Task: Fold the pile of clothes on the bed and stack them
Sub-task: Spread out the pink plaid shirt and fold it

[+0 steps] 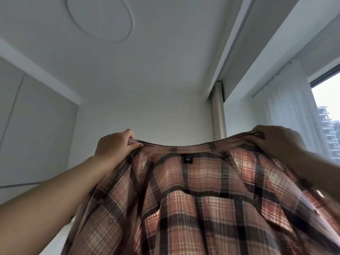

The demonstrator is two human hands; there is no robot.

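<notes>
The left hand, at centre left of the frame, is curled round one end of the collar of a pink, cream and dark brown plaid flannel shirt, pinched between thumb and fingers. The right hand, at centre right, grips the other end likewise. The shirt is held up spread between them, filling the lower frame, a small black label seen below the collar. Behind, a white ceiling and a window at the right edge are seen.
</notes>
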